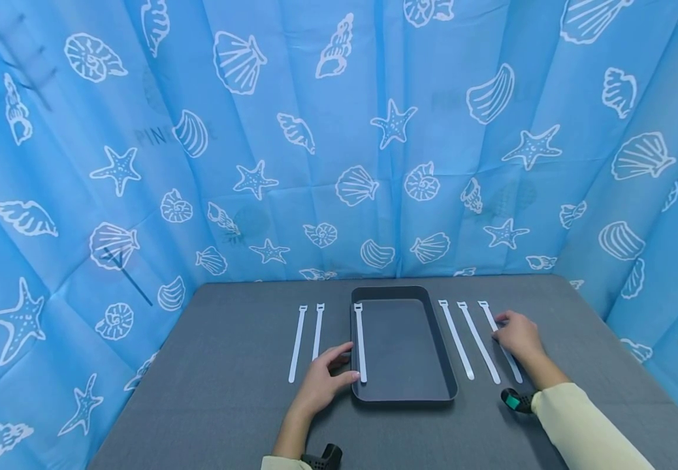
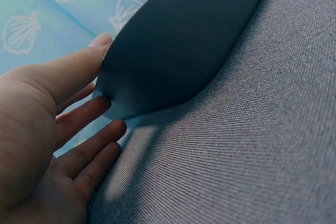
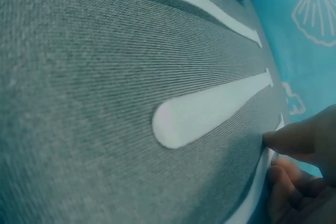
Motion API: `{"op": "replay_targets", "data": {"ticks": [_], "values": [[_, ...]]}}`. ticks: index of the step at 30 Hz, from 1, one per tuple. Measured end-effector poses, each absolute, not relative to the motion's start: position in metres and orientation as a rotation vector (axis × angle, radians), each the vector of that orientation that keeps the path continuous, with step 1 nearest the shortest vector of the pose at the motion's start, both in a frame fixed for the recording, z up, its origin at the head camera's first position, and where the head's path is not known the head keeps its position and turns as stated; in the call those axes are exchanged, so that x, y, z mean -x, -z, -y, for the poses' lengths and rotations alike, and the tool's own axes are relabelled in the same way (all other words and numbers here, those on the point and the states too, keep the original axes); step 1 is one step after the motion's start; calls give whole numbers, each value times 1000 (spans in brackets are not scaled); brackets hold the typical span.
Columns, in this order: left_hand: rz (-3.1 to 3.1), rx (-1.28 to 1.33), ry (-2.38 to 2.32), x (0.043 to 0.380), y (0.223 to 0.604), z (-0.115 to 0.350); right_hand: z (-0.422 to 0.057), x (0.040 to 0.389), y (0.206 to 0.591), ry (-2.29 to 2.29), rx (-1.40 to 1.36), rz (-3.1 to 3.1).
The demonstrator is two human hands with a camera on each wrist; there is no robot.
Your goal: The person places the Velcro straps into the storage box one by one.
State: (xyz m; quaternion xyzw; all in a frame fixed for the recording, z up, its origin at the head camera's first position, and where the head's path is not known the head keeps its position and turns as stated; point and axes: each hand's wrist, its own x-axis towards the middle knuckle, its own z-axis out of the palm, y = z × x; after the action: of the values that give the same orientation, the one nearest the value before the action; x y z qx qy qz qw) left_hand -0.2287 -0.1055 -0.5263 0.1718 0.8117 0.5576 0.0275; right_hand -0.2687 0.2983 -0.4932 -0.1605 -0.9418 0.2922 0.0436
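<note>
On the table, my left hand (image 1: 322,380) is at the left side of a dark grey tray (image 1: 447,356). Its thumb (image 2: 79,69) reaches the rim, while the other fingers spread loosely along the outer wall. Inside the tray, close to that side, lies a white cable tie with a slotted head (image 1: 360,339). My right hand (image 1: 518,334) pinches the outermost white cable tie (image 1: 513,367) on the right between thumb and fingers. Beside it lie two more cable ties, the middle one (image 1: 480,343) and the one nearest the tray (image 1: 456,341).
Left of the tray lie two further white cable ties, an outer one (image 1: 298,344) and an inner one (image 1: 318,329), whose lower end is near my left hand. Grey cloth covers the table (image 1: 215,365). A blue curtain (image 1: 315,163) with white shells surrounds its far side.
</note>
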Motion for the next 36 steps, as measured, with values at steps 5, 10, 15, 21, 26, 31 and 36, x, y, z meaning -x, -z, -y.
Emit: {"op": "replay_targets", "data": {"ticks": [5, 10, 15, 21, 26, 31, 36], "values": [[-2512, -548, -1724, 228, 527, 106, -298, 267, 493, -884, 484, 2873], [-2522, -553, -1717, 227, 527, 106, -297, 265, 494, -893, 503, 2845], [-2520, -551, -1717, 228, 527, 106, -297, 265, 496, -941, 527, 2822], [-2511, -549, -1723, 228, 527, 106, -299, 267, 499, -947, 514, 2830], [-2518, -542, -1710, 228, 527, 106, -302, 268, 501, -931, 472, 2856], [-2520, -543, -1714, 228, 528, 106, -304, 268, 501, -955, 411, 2856], [-2527, -544, -1706, 230, 530, 106, -308, 267, 501, -1036, 343, 2843]]}}
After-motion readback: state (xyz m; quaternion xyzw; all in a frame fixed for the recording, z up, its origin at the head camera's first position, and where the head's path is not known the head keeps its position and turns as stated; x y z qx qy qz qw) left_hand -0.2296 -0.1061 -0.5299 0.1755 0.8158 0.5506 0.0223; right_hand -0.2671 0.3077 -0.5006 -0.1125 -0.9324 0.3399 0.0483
